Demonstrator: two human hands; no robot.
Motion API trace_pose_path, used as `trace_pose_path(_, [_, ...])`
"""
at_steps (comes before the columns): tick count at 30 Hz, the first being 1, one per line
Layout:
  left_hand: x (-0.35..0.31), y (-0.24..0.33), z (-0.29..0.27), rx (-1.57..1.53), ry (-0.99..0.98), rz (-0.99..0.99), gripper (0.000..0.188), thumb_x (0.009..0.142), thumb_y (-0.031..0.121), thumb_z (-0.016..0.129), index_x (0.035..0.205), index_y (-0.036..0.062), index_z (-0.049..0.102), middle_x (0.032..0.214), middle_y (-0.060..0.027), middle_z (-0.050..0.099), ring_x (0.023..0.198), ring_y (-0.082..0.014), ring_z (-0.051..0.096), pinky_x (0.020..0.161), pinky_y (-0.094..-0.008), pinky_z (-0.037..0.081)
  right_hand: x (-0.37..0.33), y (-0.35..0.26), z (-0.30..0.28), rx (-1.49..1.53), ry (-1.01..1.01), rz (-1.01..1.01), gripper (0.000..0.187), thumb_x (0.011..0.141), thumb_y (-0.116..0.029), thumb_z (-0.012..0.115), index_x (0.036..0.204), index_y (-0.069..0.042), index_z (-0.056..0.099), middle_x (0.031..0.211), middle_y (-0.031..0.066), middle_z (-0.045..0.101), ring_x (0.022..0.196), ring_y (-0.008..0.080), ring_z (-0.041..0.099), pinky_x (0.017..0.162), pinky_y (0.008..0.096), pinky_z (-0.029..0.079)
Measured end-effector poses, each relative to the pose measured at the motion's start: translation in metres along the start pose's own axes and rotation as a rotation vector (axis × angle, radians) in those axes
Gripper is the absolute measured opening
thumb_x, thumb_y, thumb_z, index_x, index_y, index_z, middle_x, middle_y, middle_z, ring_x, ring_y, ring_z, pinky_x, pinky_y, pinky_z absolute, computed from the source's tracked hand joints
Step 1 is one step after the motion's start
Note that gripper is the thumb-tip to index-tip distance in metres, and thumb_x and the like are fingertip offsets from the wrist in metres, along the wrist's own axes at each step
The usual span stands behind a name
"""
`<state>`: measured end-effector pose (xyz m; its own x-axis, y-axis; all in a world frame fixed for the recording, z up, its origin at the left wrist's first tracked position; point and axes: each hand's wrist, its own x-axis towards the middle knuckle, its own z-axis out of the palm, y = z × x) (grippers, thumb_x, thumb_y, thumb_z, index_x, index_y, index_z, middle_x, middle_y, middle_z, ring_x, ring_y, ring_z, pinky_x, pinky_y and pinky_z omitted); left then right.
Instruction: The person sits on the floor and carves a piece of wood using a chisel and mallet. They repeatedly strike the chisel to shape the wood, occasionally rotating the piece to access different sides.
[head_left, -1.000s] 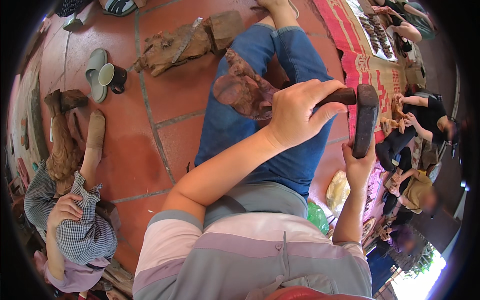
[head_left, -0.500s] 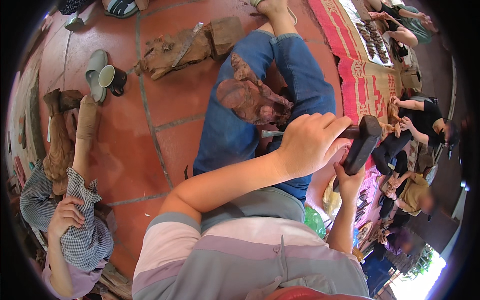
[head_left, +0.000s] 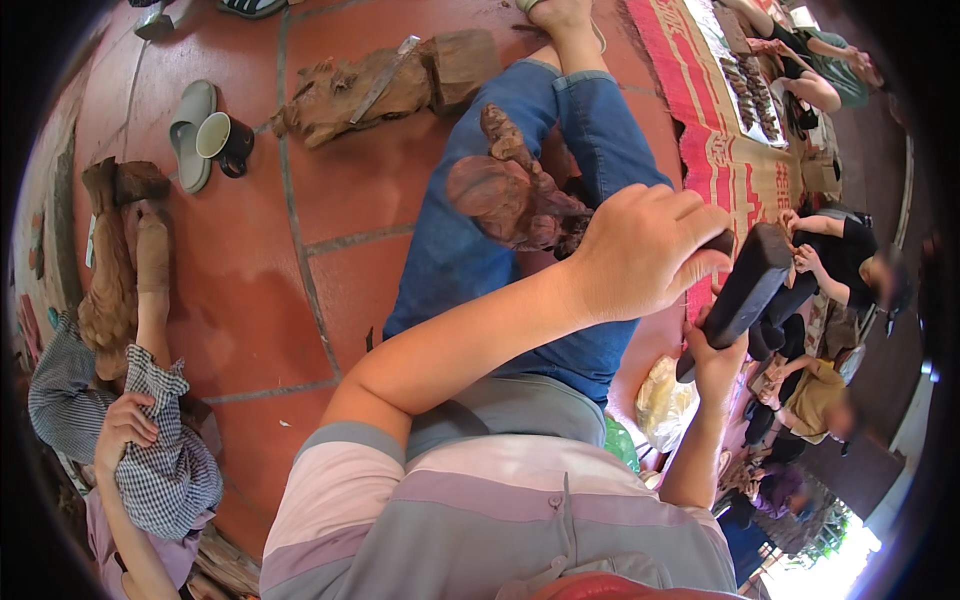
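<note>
A reddish-brown wood carving [head_left: 505, 200] of a rounded figure rests on my lap, across my jeans. My left hand [head_left: 645, 250] is closed around a chisel, whose dark handle end [head_left: 722, 243] sticks out past my thumb; its blade is hidden now. To the right, my right hand [head_left: 715, 362] is wrapped round a hammer, partly behind the long dark hammer head [head_left: 748, 285]. A small gap separates the hammer head from the chisel's end. My left hand partly covers the carving's right end.
A rough carved wood block [head_left: 380, 95] with a metal ruler-like strip lies beyond my knees. At left are a dark mug [head_left: 228, 145], grey slippers [head_left: 190, 130] and a seated person [head_left: 150, 440] with another carving [head_left: 108, 270]. Several people sit by a red-yellow mat [head_left: 740, 165] at right.
The hammer and my right hand have moved right, away from the chisel's handle. My left hand has shifted up and right; the chisel blade, seen earlier, is now out of sight.
</note>
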<state>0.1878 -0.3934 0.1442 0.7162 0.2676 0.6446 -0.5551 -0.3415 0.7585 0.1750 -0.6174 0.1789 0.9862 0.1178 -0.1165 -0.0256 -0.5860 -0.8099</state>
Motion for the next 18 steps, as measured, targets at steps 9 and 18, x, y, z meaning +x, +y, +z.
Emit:
trace_pose_path(9, [-0.001, -0.016, -0.016, -0.287, 0.237, -0.148, 0.031, 0.093, 0.034, 0.058, 0.099, 0.0034, 0.061, 0.077, -0.007, 0.061, 0.065, -0.0187, 0.059, 0.06, -0.0281, 0.046, 0.023, -0.04, 0.005, -0.056, -0.008, -0.031, 0.053, 0.074, 0.014, 0.062, 0.124, 0.003, 0.052, 0.081, -0.0008, 0.053, 0.075, 0.007, 0.052, 0.069, 0.0207, 0.044])
trace_pose_path(18, [-0.026, -0.03, -0.044, -0.568, 0.229, -0.202, 0.051, 0.098, 0.046, 0.043, 0.114, -0.0007, 0.053, 0.084, -0.0023, 0.056, 0.07, -0.0061, 0.048, 0.062, -0.0194, 0.04, 0.054, -0.073, 0.023, -0.23, 0.057, -0.421, 0.049, 0.076, 0.012, 0.061, 0.123, 0.002, 0.052, 0.095, 0.0063, 0.063, 0.087, 0.0124, 0.059, 0.079, 0.0259, 0.047])
